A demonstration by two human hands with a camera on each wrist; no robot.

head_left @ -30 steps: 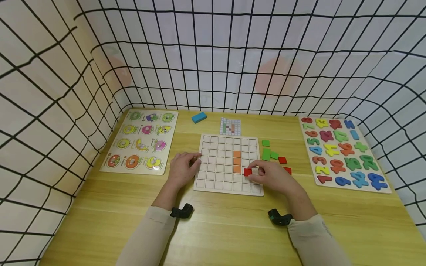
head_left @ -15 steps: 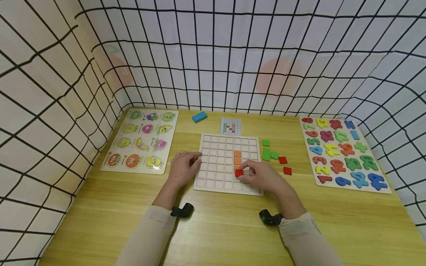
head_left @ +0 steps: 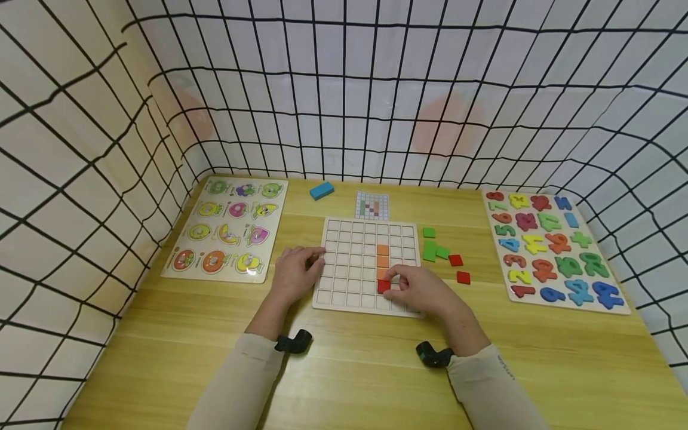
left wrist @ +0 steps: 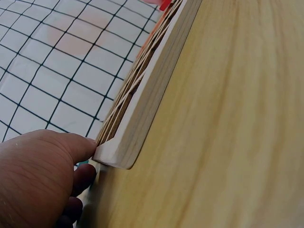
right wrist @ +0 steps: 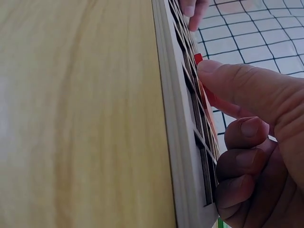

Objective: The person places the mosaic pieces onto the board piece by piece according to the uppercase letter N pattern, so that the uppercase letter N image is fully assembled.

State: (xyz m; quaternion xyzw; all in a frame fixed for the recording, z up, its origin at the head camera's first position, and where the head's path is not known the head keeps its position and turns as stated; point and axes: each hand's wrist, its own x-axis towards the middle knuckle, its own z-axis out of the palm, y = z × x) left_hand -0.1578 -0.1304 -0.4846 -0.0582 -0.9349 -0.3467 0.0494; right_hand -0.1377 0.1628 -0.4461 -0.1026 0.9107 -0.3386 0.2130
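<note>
From the near edge of the surface (head_left: 371, 370), two pale sleeves (head_left: 236, 376) reach inward, each with a black wrist camera (head_left: 294, 341). The right hand (head_left: 427, 289) pinches a red tile (head_left: 383, 286) between thumb and forefinger, its other fingers curled. That tile is over the grid board (head_left: 341, 272), midway between the surface's side edges, just on the near side of a column of orange tiles (head_left: 383, 261). Whether it sits fully in its cell cannot be told; it could catch on a divider if let go askew, and the fingertips could nudge the nearest orange tile. The left hand (head_left: 295, 273) rests relaxed fingers against the board's left side, with no clear grip; if that contact slackened, pressure from the right could make the board slide.

Toward the surface's right edge lie two loose red tiles (head_left: 463, 278), then green tiles (head_left: 430, 251); a low sweep of the right hand could scatter them. A number-and-letter board (head_left: 538, 298) lies by the right edge, a fruit board (head_left: 273, 226) by the far left corner. Near the far edge are a patterned card (head_left: 372, 206), too small to read reliably, so a wrong cell is possible, and a blue block (head_left: 322, 191). Black mesh (head_left: 342, 113) rises behind.
</note>
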